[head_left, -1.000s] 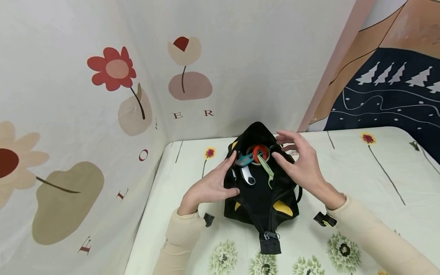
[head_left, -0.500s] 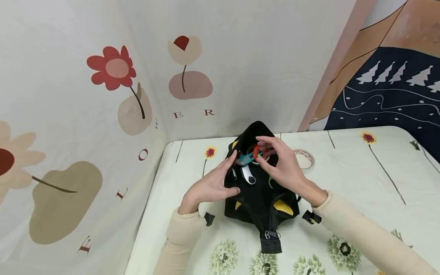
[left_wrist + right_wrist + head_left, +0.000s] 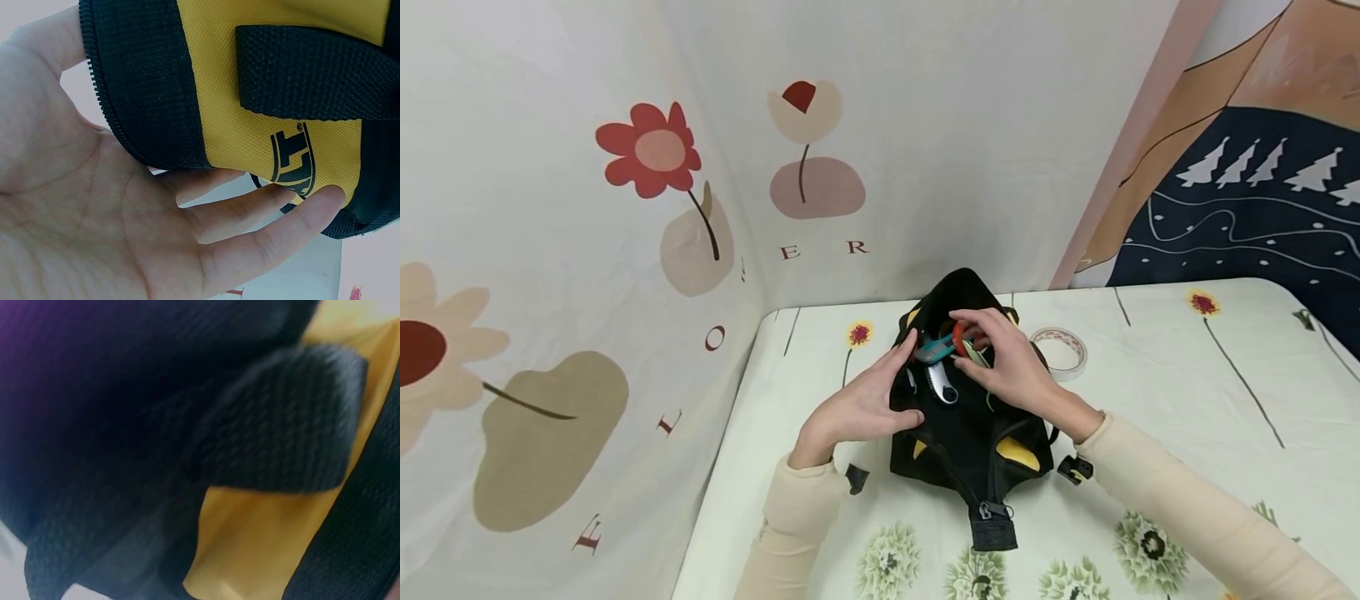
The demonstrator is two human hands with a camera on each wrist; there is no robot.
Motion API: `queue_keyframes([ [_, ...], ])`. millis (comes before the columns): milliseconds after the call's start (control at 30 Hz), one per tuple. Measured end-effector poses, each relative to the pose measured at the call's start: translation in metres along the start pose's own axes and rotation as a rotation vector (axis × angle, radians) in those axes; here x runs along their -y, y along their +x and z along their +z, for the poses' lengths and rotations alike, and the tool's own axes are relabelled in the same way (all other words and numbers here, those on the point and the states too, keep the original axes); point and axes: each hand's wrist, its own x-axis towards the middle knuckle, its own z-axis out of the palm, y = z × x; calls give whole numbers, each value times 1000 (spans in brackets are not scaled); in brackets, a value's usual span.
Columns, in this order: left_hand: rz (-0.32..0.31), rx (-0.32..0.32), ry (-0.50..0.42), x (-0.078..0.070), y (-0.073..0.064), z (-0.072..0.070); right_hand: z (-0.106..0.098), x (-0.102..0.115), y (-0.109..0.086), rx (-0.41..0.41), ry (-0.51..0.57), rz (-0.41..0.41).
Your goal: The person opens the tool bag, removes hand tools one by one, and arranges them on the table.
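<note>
A black and yellow tool bag lies unzipped on the table. My left hand holds its left side, thumb over the opening's edge and fingers outside. In the left wrist view the fingers extend along the yellow wall. My right hand reaches into the opening, fingers bent around a red ring and a light green tool; I cannot tell whether it grips either. Beside them lie a teal utility knife and a white-handled one. The right wrist view has a black strap on the bag, fingers hidden.
A roll of white tape lies on the flowered cloth right of the bag. Black buckle pieces sit near the right sleeve, with another buckle end beside the left one. Printed curtains stand behind the table.
My right hand has moved left from beside the bag into its opening, then slightly lower, around the red ring and green tool. The white tape roll has come into full view. My left hand stays put.
</note>
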Motion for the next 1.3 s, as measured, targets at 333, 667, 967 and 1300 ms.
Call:
queue_keyframes([
  [333,-11,-2,12,1,0,0,2,-9,1,91,-47,49],
  [667,-22,1,-1,0,-1,0,11,-19,-6,150,-144,148],
  [967,-8,-1,5,0,0,-1,17,-22,-10,131,-215,229],
  [1300,-10,0,-3,1,-1,-2,19,-25,-12,130,-268,292],
])
